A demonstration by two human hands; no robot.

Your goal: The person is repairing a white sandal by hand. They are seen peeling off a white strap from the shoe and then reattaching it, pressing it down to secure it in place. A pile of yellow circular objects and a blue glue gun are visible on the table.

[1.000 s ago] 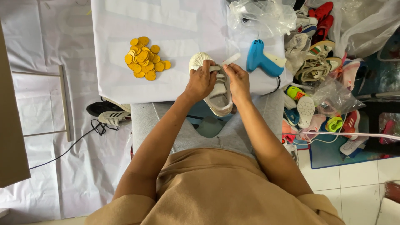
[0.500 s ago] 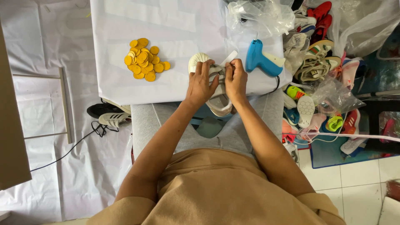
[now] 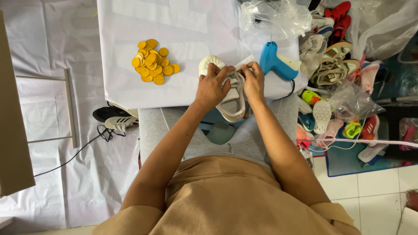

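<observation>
Shoe (image 3: 230,102), pale cream, lies at the near edge of our white-covered table (image 3: 174,26), its long axis running away from us, rounded toe toward the far side, heel overhanging our lap. Our left hand (image 3: 212,87) clasps its left side; our right hand (image 3: 254,80) pinches its upper, where our fingers hide the detail. Yellow discs (image 3: 152,61) and a blue glue gun (image 3: 275,62) flank it.
</observation>
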